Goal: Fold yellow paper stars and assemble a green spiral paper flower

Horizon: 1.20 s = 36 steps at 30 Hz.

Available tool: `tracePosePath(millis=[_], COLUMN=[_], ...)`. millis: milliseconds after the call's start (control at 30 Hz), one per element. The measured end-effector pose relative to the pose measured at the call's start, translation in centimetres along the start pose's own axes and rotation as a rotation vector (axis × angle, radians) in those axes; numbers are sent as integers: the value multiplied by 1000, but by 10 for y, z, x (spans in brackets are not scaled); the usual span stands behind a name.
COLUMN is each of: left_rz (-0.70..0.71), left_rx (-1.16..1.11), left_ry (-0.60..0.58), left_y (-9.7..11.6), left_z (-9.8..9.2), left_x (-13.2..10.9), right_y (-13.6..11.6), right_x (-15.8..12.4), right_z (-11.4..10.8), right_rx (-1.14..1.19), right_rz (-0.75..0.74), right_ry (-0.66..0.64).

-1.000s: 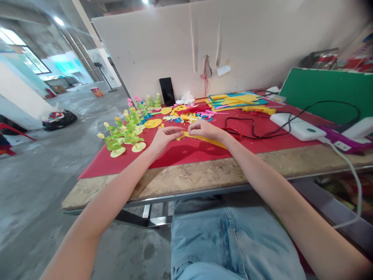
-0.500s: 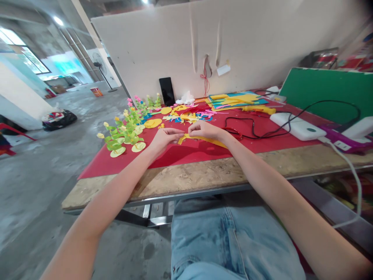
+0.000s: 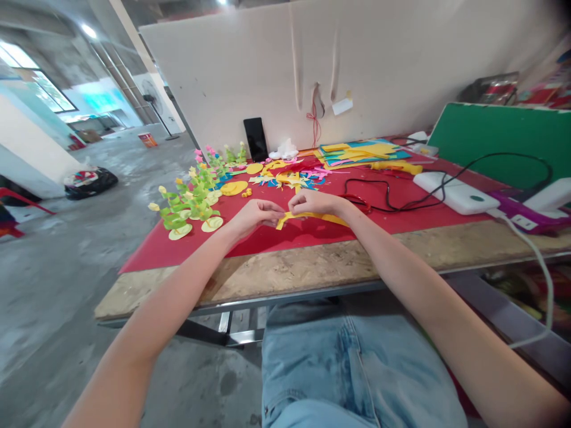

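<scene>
A long yellow paper strip [image 3: 333,218] runs between my hands, low over the red sheet [image 3: 263,242] on the table. Its short end hangs free just below the fingertips. My left hand [image 3: 257,214] is closed, thumb and fingers pinching the strip near that end. Close beside it, my right hand [image 3: 314,204] is closed on the strip too, knuckles raised, its fingertips partly hidden. Left of my hands stand several green paper plants [image 3: 196,193] with yellow and pink tips on round bases. Small yellow paper curls [image 3: 247,193] lie beyond my left hand.
Colourful paper scraps [image 3: 289,175] lie behind my hands, near a dark phone [image 3: 256,139] leaning on the white panel. Stacked paper strips [image 3: 361,153], a yellow glue gun [image 3: 397,167], black cable and a white power strip [image 3: 455,193] occupy the right.
Both hands have shifted slightly right and nearer to me with the yellow strip. The small yellow curls now show more fully past my left hand.
</scene>
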<state>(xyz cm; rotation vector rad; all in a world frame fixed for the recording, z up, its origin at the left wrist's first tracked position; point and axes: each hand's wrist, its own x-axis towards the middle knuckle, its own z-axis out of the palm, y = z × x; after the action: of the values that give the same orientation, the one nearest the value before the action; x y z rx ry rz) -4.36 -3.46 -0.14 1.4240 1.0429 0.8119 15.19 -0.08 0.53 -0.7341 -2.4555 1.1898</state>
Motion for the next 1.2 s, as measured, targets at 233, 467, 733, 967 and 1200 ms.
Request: tracePosePath(millis=[233,467,733,967,1200], left_rz=[-91,19,132,230,405], left_rx=[24,-54,-177,-247,-305], left_ry=[-199,-319,-272,-146,338], left_y=[3,0,4,5,-5], left_z=[-2,0,-1,1,-2], left_x=[-4,-5,-10,-6,10], right_y=[-4,-5,-3,-10,2], right_x=[0,1,-12,-24,11], right_z=[-1,-2,-13,-28,-3], right_rx=[24,103,289,694,517], right_rz=[-16,-14,-50,-174,314], right_ry=[-101,-125,-40,393,584])
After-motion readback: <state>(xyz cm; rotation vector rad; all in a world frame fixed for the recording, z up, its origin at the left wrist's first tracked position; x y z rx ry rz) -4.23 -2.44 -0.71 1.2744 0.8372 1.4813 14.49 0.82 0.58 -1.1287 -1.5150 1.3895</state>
